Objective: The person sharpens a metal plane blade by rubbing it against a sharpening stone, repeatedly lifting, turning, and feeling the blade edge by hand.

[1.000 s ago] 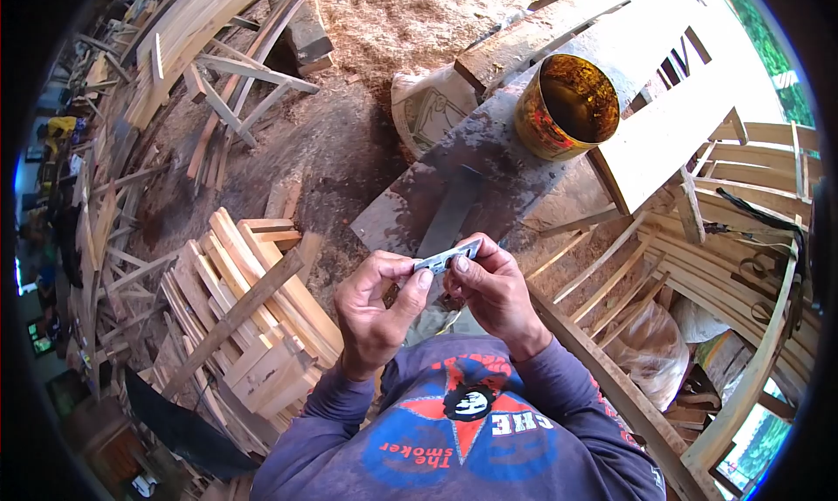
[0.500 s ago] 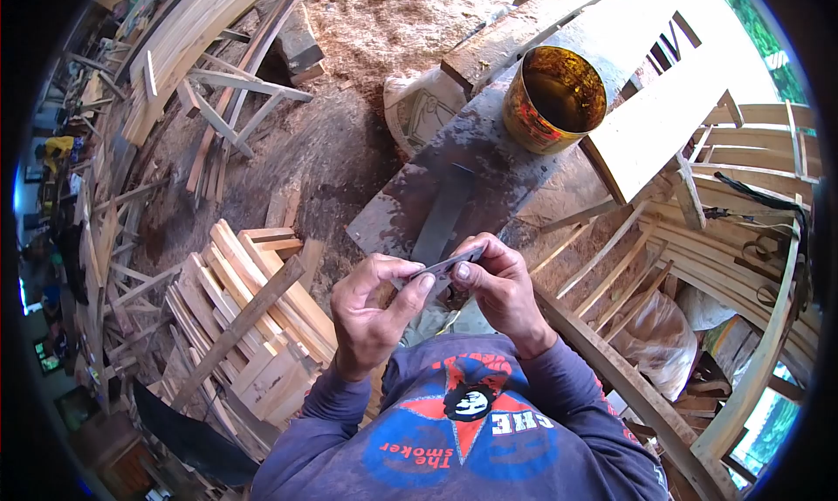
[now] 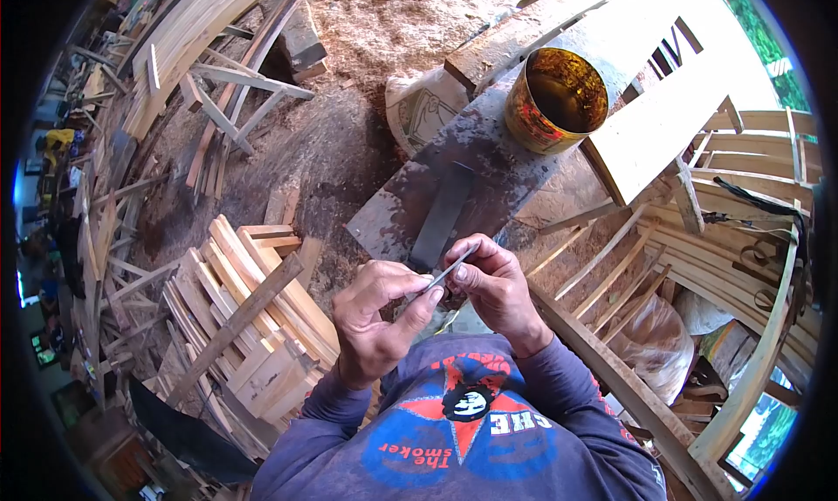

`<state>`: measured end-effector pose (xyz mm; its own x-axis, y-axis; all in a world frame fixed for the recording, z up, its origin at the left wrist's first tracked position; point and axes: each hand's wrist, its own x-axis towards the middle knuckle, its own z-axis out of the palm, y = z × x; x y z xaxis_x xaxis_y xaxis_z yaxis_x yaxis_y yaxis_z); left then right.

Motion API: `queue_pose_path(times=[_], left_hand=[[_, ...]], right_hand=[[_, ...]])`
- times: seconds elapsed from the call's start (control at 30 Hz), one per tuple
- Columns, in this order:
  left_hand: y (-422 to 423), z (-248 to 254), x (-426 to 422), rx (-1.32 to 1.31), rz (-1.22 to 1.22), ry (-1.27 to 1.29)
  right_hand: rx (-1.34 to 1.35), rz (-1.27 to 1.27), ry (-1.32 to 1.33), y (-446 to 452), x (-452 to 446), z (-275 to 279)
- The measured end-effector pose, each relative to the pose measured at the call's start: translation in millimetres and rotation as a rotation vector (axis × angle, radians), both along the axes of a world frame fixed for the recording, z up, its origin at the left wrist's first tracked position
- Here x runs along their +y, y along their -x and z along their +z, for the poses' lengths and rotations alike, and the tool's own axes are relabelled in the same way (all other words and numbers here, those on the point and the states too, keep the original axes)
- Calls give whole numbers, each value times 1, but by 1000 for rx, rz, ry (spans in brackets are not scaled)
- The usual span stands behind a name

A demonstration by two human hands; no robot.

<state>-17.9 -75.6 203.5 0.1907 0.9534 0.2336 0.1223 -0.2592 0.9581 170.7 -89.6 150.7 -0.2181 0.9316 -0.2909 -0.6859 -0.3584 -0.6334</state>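
Observation:
A small flat metal plate (image 3: 450,267) is seen nearly edge-on between both hands, in front of the chest. My left hand (image 3: 381,313) pinches its left end between thumb and fingers. The other end is held by my right hand (image 3: 491,283), also in a pinch. Just beyond the hands, a dark flat blade (image 3: 443,217) lies on a wet, stained board (image 3: 384,222). Farther along that board stands a round tin (image 3: 529,117), yellow and red, with dark liquid inside.
Stacked wooden strips (image 3: 253,283) lie at the left, with wooden trestles (image 3: 236,95) beyond. A pale plank (image 3: 668,134) and a slatted wooden frame (image 3: 751,230) stand at the right. Plastic bags (image 3: 655,348) sit under the frame. Sawdust covers the ground.
The plate has turned from showing its slotted face to nearly edge-on, both hands still on it. The tin and board sit slightly farther left and higher in view than a second ago.

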Motion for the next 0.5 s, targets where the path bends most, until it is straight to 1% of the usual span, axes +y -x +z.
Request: queue_pose_path(times=[0.13,0.2,0.23,0.3,0.43,0.5], left_hand=[[0,-1,0,61,23,-87],[-1,0,0,56,66,-17],[0,-1,0,57,64,-18],[2,-3,1,19,54,92],[4,-8,1,22,34,108],[4,-9,1,36,38,104]], right_hand=[[2,-12,-3,1,-1,1],[-69,-49,-75,1,-1,1],[-68,-51,-75,0,-2,1],[-34,-39,-76,-2,-2,6],[-17,-38,-53,-3,-3,13],[64,-46,-28,-3,-3,12]])
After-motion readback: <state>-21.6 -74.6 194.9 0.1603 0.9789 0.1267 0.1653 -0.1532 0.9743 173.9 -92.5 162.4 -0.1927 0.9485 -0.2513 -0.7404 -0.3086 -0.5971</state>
